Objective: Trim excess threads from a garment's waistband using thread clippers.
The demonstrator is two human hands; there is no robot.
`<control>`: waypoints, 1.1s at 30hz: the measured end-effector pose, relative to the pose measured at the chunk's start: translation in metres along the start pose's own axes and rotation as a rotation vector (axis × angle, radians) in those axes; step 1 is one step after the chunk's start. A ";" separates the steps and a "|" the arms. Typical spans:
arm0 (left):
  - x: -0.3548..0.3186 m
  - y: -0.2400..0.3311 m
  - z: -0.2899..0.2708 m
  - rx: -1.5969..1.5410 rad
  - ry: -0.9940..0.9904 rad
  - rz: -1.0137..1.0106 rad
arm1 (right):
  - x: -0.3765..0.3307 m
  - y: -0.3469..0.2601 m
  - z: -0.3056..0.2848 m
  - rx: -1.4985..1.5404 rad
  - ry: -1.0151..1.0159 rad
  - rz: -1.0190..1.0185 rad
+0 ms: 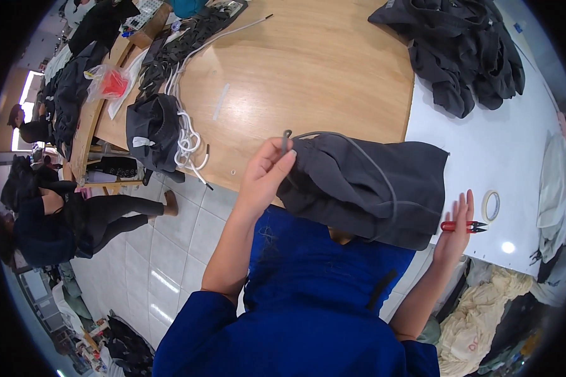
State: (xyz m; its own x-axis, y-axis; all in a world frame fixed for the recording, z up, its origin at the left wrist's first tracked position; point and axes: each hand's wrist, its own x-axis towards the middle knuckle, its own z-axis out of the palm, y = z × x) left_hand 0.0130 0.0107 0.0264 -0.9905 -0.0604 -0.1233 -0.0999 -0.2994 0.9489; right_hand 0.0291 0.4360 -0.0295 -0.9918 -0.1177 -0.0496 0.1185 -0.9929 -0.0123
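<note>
A dark grey garment piece (371,182) lies bunched at the table's near edge, partly over my lap. Closed in a pinch, my left hand (264,173) grips a grey cord (383,176) at the garment's left end, one tip poking up above the fingers. From there the cord loops across the top of the fabric. My right hand (454,235) is to the right of the garment, fingers stretched out. Red-handled thread snips (448,226) lie crosswise at this hand, blades pointing right; whether the palm touches them is hard to see.
A roll of tape (491,205) sits on the white sheet (446,144) at right. Dark garments (465,50) are heaped at the far right. White cords (187,141) lie beside a folded dark piece (152,129) at left. Another person (44,213) stands beyond the tiled floor (163,251).
</note>
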 end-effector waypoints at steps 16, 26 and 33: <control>-0.049 0.000 0.047 -0.215 -0.094 -0.140 | -0.001 0.202 0.112 -1.718 -0.131 0.041; -0.054 0.004 0.059 -0.185 -0.113 -0.099 | 0.006 0.202 0.112 -2.056 -0.232 -0.518; -0.055 0.003 0.060 -0.125 -0.112 -0.063 | 0.006 0.202 0.110 -2.087 -0.224 -0.577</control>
State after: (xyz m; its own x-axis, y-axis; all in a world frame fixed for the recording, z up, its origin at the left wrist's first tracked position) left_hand 0.0616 0.0708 0.0531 -0.9877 0.0661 -0.1415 -0.1562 -0.4156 0.8960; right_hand 0.0418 0.2327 0.0776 -0.8965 -0.0495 0.4403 -0.3997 0.5189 -0.7556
